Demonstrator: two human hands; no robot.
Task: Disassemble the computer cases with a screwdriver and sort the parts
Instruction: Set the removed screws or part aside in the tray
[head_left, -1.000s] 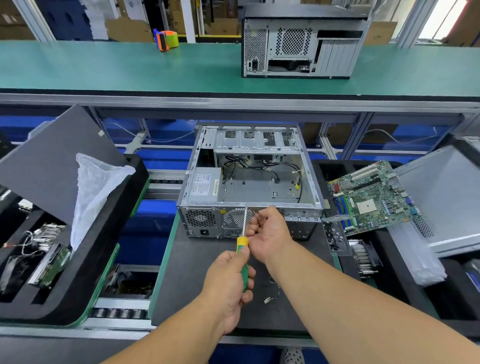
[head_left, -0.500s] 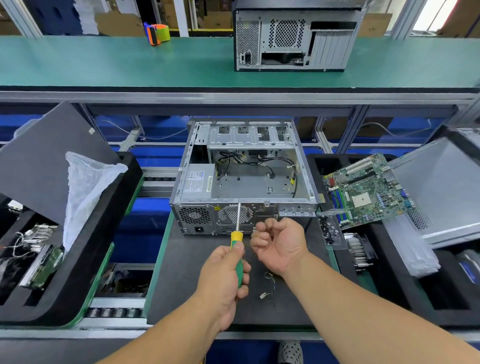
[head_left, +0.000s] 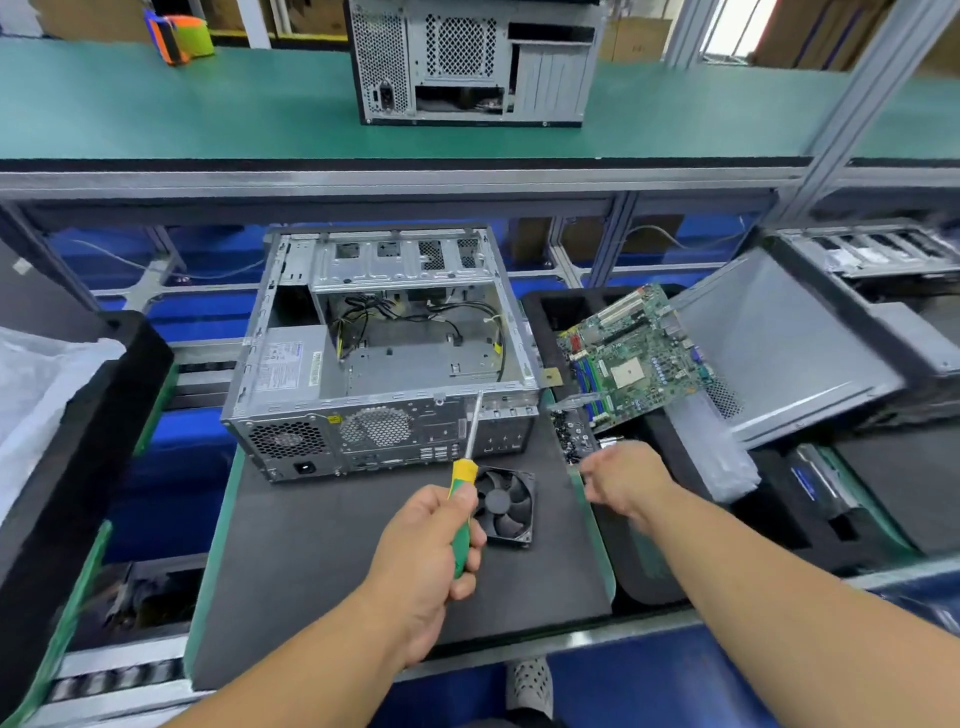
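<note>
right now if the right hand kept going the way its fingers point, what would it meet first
Probably the pile of small dark parts in the tray compartment just past the right hand; the motherboard lies beyond. Motion blur makes depth uncertain.

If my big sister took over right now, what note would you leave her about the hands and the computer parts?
Left hand grips the screwdriver, tip up by the open case.
Right hand reaches toward the screw tray; blurred, grip unclear.
Done: motherboard sits in the right bin; fan lies loose on the mat.
Left: power supply and cables remain inside; second case waits on the shelf.
</note>
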